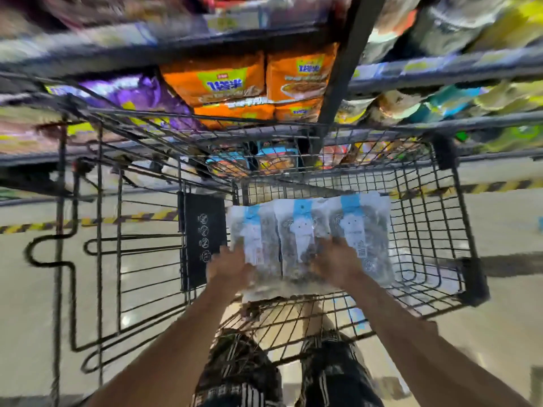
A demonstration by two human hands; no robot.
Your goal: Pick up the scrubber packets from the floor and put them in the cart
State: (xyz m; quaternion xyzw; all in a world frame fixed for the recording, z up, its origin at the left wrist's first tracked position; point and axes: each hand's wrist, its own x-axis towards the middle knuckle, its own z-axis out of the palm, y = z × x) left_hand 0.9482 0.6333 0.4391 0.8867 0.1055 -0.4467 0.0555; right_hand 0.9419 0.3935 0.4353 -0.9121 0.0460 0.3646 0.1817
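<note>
Motion blur smears the shelves and the printing on the scrubber packets (308, 239) beyond reading; both grips hold them over the wire cart (435, 230), left hand (227, 267) and right hand (338, 261) at their near edge; beyond, orange packs (214, 80) with illegible writing.

The wire cart basket (426, 218) is open on top, with bare mesh to the right of the scrubber packets (308, 230). A black flap (202, 239) walls the left side. Stocked shelves (249, 80) stand close beyond the cart's far rim.
</note>
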